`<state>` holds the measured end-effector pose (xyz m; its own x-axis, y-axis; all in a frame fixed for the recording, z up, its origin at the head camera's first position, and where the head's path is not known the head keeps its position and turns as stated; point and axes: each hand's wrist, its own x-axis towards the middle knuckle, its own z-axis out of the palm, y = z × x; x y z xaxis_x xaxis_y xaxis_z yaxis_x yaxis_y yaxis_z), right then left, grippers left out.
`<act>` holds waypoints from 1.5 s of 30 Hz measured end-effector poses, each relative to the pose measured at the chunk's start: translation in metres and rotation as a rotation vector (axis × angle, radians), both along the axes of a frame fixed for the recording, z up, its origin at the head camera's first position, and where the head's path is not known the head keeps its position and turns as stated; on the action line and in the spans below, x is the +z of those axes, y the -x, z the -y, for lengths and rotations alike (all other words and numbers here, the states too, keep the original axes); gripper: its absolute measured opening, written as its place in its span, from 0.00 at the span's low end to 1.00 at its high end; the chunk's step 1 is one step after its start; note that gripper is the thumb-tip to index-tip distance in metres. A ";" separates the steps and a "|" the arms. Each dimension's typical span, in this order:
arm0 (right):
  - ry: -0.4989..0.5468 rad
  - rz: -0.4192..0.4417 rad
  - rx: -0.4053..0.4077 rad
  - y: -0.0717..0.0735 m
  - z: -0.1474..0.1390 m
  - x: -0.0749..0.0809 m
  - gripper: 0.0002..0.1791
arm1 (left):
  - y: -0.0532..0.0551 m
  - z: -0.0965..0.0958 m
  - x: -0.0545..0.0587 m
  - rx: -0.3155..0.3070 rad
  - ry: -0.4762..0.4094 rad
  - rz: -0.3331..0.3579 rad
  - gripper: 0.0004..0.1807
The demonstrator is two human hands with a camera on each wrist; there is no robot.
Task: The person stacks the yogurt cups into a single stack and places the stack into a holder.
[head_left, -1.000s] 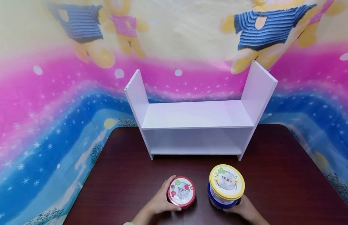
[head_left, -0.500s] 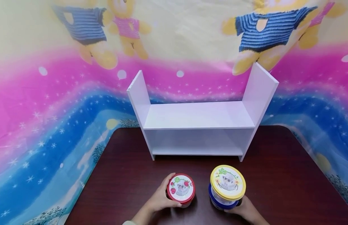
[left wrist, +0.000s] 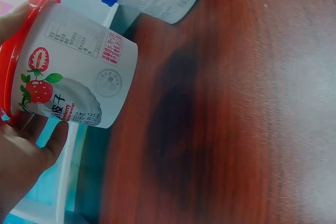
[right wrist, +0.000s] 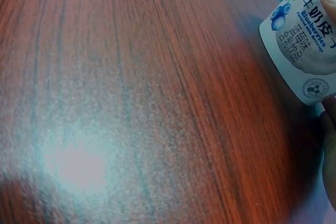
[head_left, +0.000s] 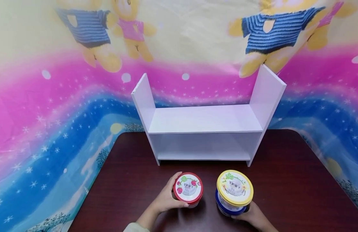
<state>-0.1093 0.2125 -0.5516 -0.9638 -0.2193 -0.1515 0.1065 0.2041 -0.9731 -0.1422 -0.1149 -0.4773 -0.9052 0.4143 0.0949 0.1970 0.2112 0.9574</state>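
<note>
My left hand (head_left: 166, 200) grips a white cup with a red lid (head_left: 188, 187), thumb on the near side and fingers around the far side. Strawberries are printed on the strawberry cup (left wrist: 79, 69) in the left wrist view, where it is held off the table above a dark shadow. To the right, my right hand (head_left: 252, 215) grips a blue-lidded blueberry cup (head_left: 224, 210), seen also as the blueberry cup (right wrist: 302, 40) in the right wrist view. A yellow-lidded cup (head_left: 234, 188) sits on top of it. Most of the right fingers are hidden behind the cups.
A white two-tier shelf (head_left: 206, 119) with tall side panels stands behind the cups, toward the back of the dark red-brown table (head_left: 121, 193). Behind it hangs a colourful backdrop (head_left: 66, 129) with bears printed on it.
My left hand has moved up and forward with the strawberry cup, toward the shelf. The right hand and its two stacked cups have stayed nearly where they were. The head view has shifted slightly.
</note>
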 end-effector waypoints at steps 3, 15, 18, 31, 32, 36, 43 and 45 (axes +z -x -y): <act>0.007 -0.022 0.000 -0.002 0.000 0.000 0.43 | 0.000 -0.002 0.009 -0.002 0.016 -0.014 0.53; 0.027 -0.033 0.008 -0.001 -0.001 -0.002 0.43 | 0.001 -0.011 0.063 -0.012 0.033 -0.036 0.52; 0.024 -0.031 0.007 -0.001 -0.001 -0.001 0.43 | 0.003 -0.012 0.070 -0.020 0.042 -0.058 0.52; 0.057 -0.027 0.010 -0.001 0.000 -0.003 0.43 | 0.018 -0.013 0.073 -0.056 0.022 -0.078 0.53; 0.061 -0.025 0.010 -0.001 0.000 -0.003 0.43 | 0.019 -0.013 0.073 -0.057 0.016 -0.078 0.53; 0.057 -0.027 0.010 -0.001 0.000 -0.003 0.43 | 0.019 -0.014 0.078 -0.072 -0.019 -0.091 0.52; 0.023 -0.042 -0.008 -0.002 0.001 -0.002 0.43 | 0.019 -0.018 0.093 -0.152 -0.118 -0.112 0.52; 0.017 -0.044 -0.014 -0.003 0.002 -0.002 0.42 | 0.019 -0.019 0.097 -0.165 -0.120 -0.124 0.52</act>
<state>-0.1068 0.2108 -0.5535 -0.9724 -0.2083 -0.1049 0.0657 0.1865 -0.9803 -0.1610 -0.0954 -0.3800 -0.8045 0.5344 0.2591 0.3374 0.0524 0.9399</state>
